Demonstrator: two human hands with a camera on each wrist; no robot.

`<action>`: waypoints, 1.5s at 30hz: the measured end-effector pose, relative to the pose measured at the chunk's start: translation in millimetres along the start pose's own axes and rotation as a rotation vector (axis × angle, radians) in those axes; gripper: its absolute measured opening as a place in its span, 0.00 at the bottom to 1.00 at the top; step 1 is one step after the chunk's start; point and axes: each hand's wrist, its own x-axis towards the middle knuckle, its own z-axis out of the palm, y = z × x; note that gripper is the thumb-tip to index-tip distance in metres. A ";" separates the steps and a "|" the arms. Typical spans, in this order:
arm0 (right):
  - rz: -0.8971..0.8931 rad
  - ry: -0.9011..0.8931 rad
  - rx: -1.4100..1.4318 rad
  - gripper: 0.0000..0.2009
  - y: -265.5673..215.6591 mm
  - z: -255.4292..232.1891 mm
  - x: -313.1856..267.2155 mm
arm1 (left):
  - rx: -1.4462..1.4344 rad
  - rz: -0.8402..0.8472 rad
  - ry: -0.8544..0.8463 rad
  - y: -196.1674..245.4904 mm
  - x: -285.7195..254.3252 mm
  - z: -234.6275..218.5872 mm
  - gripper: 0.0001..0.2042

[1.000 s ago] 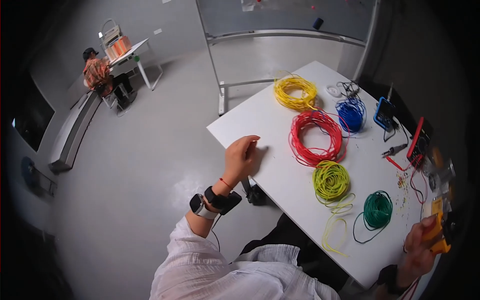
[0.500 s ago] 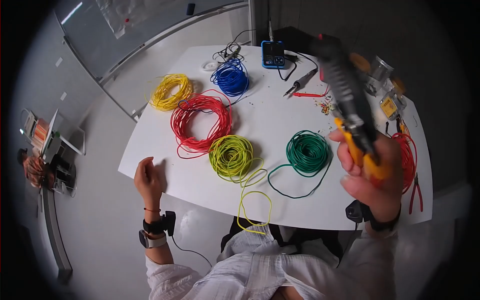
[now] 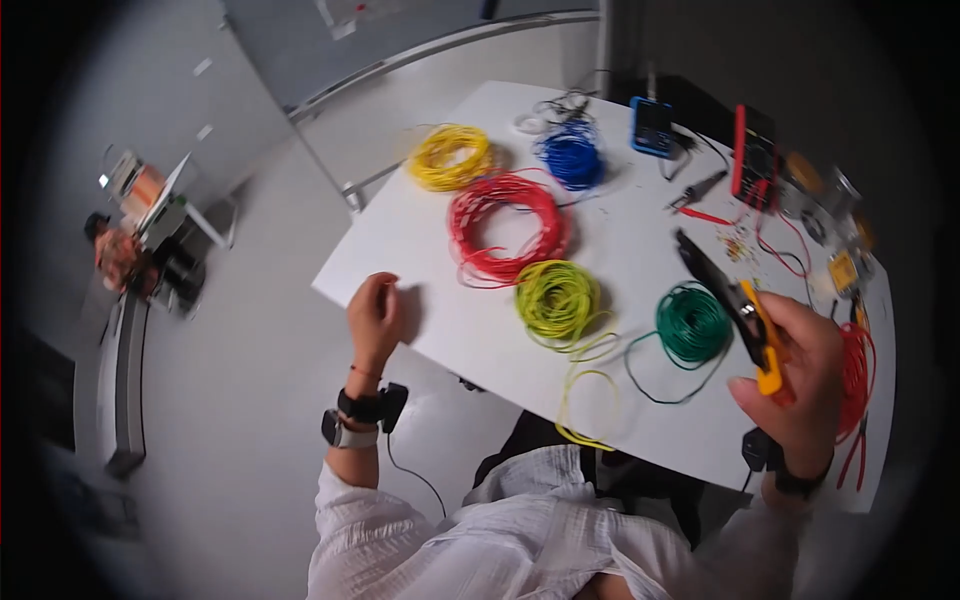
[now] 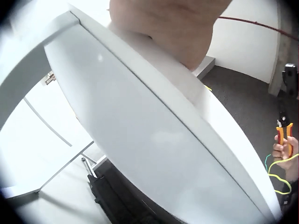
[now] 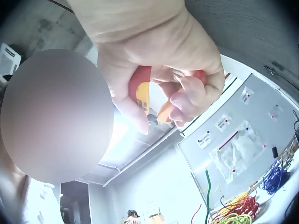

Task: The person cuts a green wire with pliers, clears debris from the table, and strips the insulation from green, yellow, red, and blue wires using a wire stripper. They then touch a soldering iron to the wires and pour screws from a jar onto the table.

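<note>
Pliers (image 3: 716, 281) are gripped in the right hand (image 3: 806, 375), fingers and thumb curled round the yellow handles, above the table (image 3: 420, 245) and just beside the green coil (image 3: 692, 325). The left hand (image 3: 375, 315) is held at the table's edge, its fingers loosely bent, with nothing seen in it; whether the table is touched cannot be told. In the left wrist view its fingers are hidden or cut off. In the right wrist view the handles are partly covered by the fingers, and a wide area is masked by a blurred oval. The jars (image 3: 845, 190) at the table's far right are too blurred to be made out.

On the white surface are set a yellow coil (image 3: 430, 168), a blue coil (image 3: 572, 160), a red coil (image 3: 463, 232) and a lime coil (image 3: 557, 300), with a meter (image 3: 754, 155) and a blue device (image 3: 652, 127) beyond. Past a grey floor (image 3: 260, 330), a person (image 3: 120, 262) is seated by another table (image 3: 172, 190). Papers are pinned to a board (image 5: 201, 161).
</note>
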 end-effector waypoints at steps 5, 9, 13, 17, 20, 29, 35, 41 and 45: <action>-0.276 0.213 -0.219 0.28 23.8 2.3 -7.9 | 0.069 -0.034 0.195 -1.5 6.4 -21.9 0.03; -0.258 0.187 -0.222 0.29 27.0 3.5 -7.2 | 0.297 -0.047 0.421 -38.4 32.9 -81.2 0.03; -0.213 0.250 -0.243 0.29 21.0 6.8 -3.0 | 0.738 -0.050 0.340 -120.9 62.7 -161.5 0.05; -0.184 0.200 -0.251 0.29 14.4 8.2 -3.1 | 0.819 -0.229 0.394 -125.9 81.7 -207.3 0.10; -0.091 0.156 -0.349 0.30 5.7 5.8 -5.6 | 0.831 -0.241 0.415 -111.3 88.7 -209.8 0.13; -0.266 0.204 -0.346 0.31 19.9 5.0 -1.1 | 0.705 -0.233 0.218 -127.1 79.0 -192.1 0.11; -0.131 0.160 -0.347 0.31 9.4 6.8 1.7 | 0.474 -0.056 0.146 -100.7 62.0 -146.6 0.05; -0.203 0.277 -0.374 0.30 20.2 11.4 -2.8 | 0.265 0.120 0.150 -14.3 37.6 -79.1 0.07; -0.211 0.281 -0.407 0.30 28.7 9.3 -2.3 | 0.057 0.109 0.045 5.5 30.6 -35.5 0.08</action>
